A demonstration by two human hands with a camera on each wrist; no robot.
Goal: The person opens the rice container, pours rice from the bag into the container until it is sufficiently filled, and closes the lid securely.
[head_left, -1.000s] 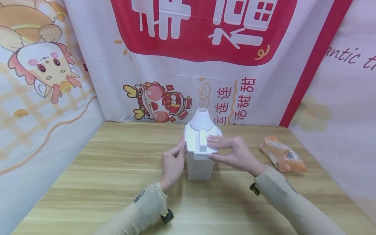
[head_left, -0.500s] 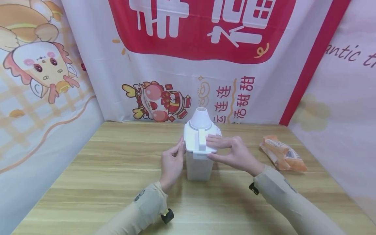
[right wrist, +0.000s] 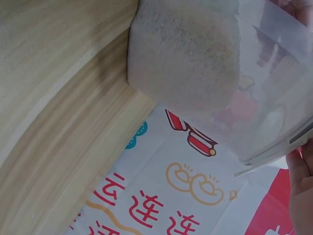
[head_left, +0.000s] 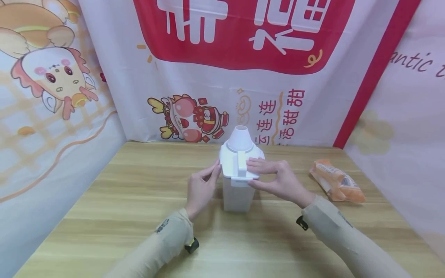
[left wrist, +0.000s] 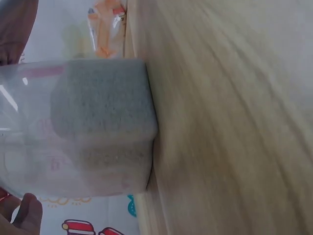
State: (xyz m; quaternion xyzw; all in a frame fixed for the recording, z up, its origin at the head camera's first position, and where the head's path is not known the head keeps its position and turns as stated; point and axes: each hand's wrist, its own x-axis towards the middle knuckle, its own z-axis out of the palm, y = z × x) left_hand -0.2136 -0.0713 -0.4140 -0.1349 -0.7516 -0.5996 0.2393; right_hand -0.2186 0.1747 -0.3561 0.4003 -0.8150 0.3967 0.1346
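Observation:
A tall translucent storage container (head_left: 237,197) stands upright on the table, its white lid (head_left: 230,165) topped by a cone-shaped spout (head_left: 240,139) and a bar handle (head_left: 242,164). Small pale grains (left wrist: 105,98) fill its lower part, with pink markings on the wall above. My left hand (head_left: 202,189) pinches the lid's left edge with thumb and fingers. On the other side, my right hand (head_left: 278,179) lays fairly straight fingers over the lid beside the handle. Its thumb touches the front clip (head_left: 240,181). In the right wrist view, fingertips (right wrist: 297,169) meet the lid's edge.
An orange and white plastic packet (head_left: 336,182) lies on the right of the wooden table (head_left: 139,185). Printed cloth hangings (head_left: 222,88) rise behind the table and on both sides. Both forearms reach in from the front, black wrist straps showing beneath the sleeves.
My left wrist has shifted slightly to the left and away from me. Both hands stay at the lid, and the container stands in the same spot.

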